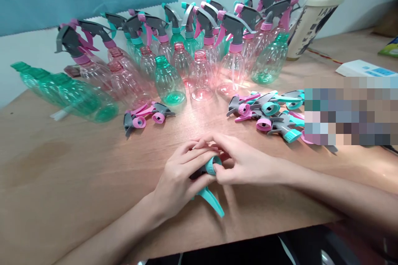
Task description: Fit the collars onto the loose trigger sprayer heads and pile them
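Near the front of the wooden table [93,182], my left hand [180,173] is wrapped round a grey and turquoise trigger spray head [209,203]. Its turquoise trigger points down toward me and its ring collar faces right. My right hand [236,159] presses thumb and fingers at that collar; whether it pinches a small part inside is hidden. Beyond my hands lie two loose pink and grey spray heads [149,117]. To the right is a pile of pink, turquoise and grey spray heads [269,111].
Clear pink and green bottles stand in rows at the back, several capped with spray heads [234,28]. Open green bottles [65,91] stand at the left. A cream tumbler [317,20] is at the back right, near a white packet [365,69]. A blurred patch covers the right side.
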{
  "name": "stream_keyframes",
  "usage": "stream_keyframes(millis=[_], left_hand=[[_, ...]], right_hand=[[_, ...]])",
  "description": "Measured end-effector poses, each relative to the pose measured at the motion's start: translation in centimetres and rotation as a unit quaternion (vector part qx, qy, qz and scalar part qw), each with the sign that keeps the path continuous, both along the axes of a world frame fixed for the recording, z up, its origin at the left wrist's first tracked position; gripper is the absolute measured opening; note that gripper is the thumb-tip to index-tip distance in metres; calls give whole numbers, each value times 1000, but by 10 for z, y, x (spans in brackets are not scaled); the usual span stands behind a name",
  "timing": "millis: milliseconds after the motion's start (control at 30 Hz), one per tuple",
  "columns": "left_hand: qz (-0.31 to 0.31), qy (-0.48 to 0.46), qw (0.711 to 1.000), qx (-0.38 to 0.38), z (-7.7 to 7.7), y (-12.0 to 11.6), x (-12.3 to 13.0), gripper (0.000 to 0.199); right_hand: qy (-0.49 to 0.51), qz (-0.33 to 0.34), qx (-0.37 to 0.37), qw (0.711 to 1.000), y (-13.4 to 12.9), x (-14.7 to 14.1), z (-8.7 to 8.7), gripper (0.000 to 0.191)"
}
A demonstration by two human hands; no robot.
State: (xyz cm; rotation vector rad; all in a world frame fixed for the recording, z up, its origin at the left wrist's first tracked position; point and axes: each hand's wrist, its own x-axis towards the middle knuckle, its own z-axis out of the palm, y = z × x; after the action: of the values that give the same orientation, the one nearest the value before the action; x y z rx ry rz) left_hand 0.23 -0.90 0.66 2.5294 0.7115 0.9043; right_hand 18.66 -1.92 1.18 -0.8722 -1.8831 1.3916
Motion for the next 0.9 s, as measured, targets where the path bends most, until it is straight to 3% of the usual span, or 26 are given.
stream_keyframes(millis=[167, 333, 400, 500, 600, 733, 900], left_hand=[[44, 16, 999, 25, -4, -2, -2, 27], [60, 22, 998, 11, -6, -3, -1, 29], [60, 26, 998, -13, -4, -3, 0, 28], [69, 28, 995, -60, -1, 0, 0, 27], [92, 27, 990, -106, 1, 3, -2, 29], [113, 25, 987, -107, 1, 6, -4, 29], [116, 27, 990, -78, 0, 6, -4, 29]], right_hand=[[-90, -82, 119, 985, -7, -8, 2, 46], [-127, -98, 136, 978, -5, -10, 2, 44], [-117, -95, 98, 984, -2, -10, 0, 45], [-64, -67, -33, 995, 3, -7, -4, 41], [12, -50, -145, 988, 8, -1, -8, 35], [11, -97, -142, 985, 13, 7, -9, 23], [6, -84, -154, 985, 14, 8, -8, 28]])
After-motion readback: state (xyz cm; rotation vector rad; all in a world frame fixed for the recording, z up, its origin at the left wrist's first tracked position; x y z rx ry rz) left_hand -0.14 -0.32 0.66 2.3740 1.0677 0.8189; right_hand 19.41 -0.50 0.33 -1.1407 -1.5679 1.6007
